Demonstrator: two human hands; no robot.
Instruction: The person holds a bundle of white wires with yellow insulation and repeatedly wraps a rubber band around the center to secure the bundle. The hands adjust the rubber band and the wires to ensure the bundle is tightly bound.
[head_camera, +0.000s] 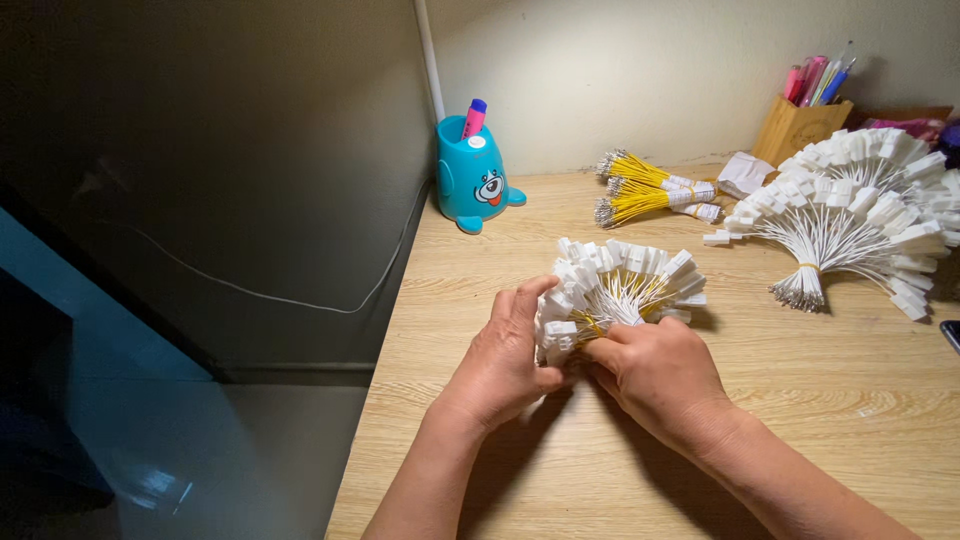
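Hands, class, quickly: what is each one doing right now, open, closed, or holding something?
Left hand: closed on the wire bundle, gripping its left side.
Right hand: closed on the same bundle, pinching it from below.

Desk (800, 400) was light woodgrain, matt, smooth. Held wire bundle (620, 290) had white plastic connectors, thin yellow and white insulated leads. Bear-face pot (470, 180) was glossy turquoise plastic. Pen holder (798, 128) looked like plain wood. Wall (620, 70) was matt, slightly rough.

Bundle's (622, 290) stem vanishes under both hands; the right-hand fan (860, 200) runs off frame (dark object (951, 333) at the edge too), pens (815, 80) blurred.
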